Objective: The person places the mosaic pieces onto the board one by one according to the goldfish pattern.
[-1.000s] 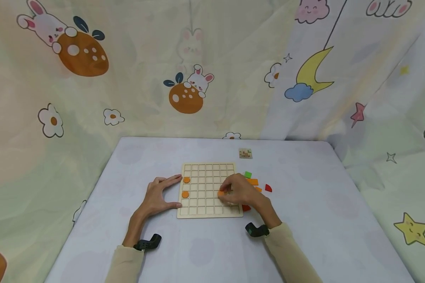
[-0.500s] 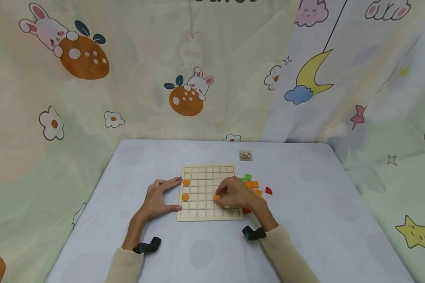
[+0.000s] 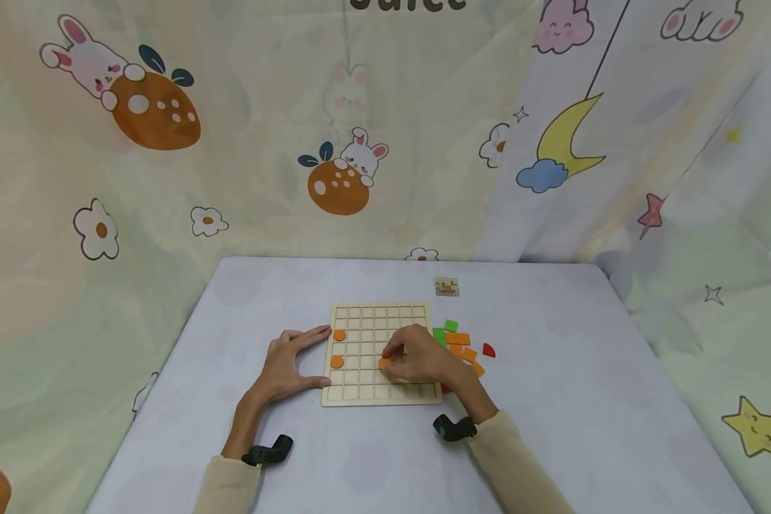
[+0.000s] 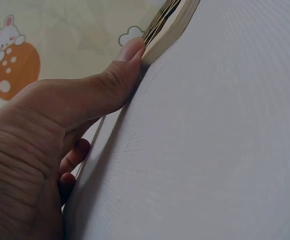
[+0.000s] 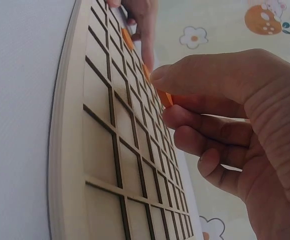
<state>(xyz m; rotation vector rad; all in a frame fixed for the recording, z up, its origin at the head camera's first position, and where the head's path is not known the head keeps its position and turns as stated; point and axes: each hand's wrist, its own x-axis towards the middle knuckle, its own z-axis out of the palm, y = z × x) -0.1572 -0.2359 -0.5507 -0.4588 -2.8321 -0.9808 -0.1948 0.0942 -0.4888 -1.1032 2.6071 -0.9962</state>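
A square wooden grid board (image 3: 358, 391) lies flat on the table. Two round orange pieces sit in its left column, the upper disc (image 3: 339, 335) and the lower disc (image 3: 337, 362). My left hand (image 3: 284, 368) touches the board's left edge with thumb and fingertips spread apart; in the left wrist view the thumb (image 4: 127, 62) presses the board's side. Over the board's middle right, my right hand (image 3: 417, 357) pinches another orange disc (image 5: 165, 98) between thumb and fingers. The right wrist view shows that disc just above the grid, partly covered by the thumb.
Right of the board lie loose orange pieces (image 3: 457, 339), green pieces (image 3: 451, 325) and a red quarter-round piece (image 3: 489, 350). Another red piece (image 3: 446, 389) is partly hidden by the right arm. A small patterned card (image 3: 446, 286) lies farther back. A printed cloth hangs behind the table.
My right hand has moved left across the board with the pinched orange disc, uncovering more loose pieces on the right. The left hand stays at the board's edge. The head view has tilted slightly up.
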